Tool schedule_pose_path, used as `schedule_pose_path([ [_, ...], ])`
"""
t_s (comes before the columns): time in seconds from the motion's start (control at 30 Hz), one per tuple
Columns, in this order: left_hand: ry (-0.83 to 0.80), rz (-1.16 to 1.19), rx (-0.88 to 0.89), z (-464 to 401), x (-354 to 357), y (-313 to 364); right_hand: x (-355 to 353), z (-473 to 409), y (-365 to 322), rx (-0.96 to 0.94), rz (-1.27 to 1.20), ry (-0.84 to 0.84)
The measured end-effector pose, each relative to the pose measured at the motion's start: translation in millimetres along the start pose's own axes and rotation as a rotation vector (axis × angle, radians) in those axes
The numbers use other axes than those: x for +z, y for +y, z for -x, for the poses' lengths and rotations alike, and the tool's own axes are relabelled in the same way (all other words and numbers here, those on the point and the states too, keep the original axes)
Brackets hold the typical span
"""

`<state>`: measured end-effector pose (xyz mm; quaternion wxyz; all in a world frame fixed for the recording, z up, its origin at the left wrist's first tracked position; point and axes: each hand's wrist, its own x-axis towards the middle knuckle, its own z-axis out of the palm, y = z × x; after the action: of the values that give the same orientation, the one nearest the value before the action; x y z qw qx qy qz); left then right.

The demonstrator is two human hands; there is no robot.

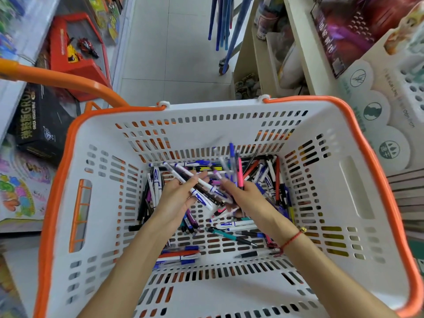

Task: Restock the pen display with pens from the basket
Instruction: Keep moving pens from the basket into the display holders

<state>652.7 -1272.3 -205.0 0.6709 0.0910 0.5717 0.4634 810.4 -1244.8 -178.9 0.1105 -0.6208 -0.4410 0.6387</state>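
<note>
We gather inside the white slotted plastic basket: left hand cradles white pens, right hand pinches an upright mixed bunch, ready to lift out.

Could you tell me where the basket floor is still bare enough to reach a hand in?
The basket floor is bare along its near wall and left wall. Loose pens crowd the far right corner, beyond the left hand and right hand.

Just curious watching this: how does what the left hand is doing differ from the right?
The left hand lies palm up with white pens slanting across its fingers; the right hand grips a bunch of pens pointing upward. The right wrist wears a red string; the left is bare. Both reach into the basket.
</note>
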Motion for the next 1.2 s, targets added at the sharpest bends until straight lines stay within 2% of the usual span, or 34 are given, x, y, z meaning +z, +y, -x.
schedule_pose_path([
  [0.07,0.014,0.156,0.024,-0.5,1.2,0.0,-3.3,-6.1,2.8,-0.047,-0.093,0.179],
  [0.13,0.039,0.277,0.057,-0.2,3.5,0.7,-5.6,-7.7,2.7,-0.039,-0.199,0.254],
  [0.3,0.038,0.354,0.113,6.3,11.6,1.4,0.0,-0.2,1.6,0.055,-0.400,0.101],
  [0.5,0.079,0.351,0.199,9.6,10.9,1.9,8.5,4.8,9.1,0.034,-0.609,-0.031],
  [0.57,0.087,0.340,0.214,11.2,12.0,1.5,16.2,8.1,10.6,0.040,-0.573,-0.079],
  [0.7,0.125,0.293,0.244,13.1,14.9,-1.5,26.3,10.6,9.5,0.035,-0.443,-0.070],
  [0.87,0.129,0.259,0.243,15.7,20.4,-4.4,28.8,8.7,11.7,0.030,-0.444,-0.115],
  [1.0,0.113,0.274,0.263,16.1,20.6,-1.7,29.3,9.0,9.2,-0.012,-0.520,-0.024],
  [1.2,-0.009,0.216,0.258,22.9,25.3,-7.4,36.4,-1.0,4.1,-0.056,-0.631,0.152],
])
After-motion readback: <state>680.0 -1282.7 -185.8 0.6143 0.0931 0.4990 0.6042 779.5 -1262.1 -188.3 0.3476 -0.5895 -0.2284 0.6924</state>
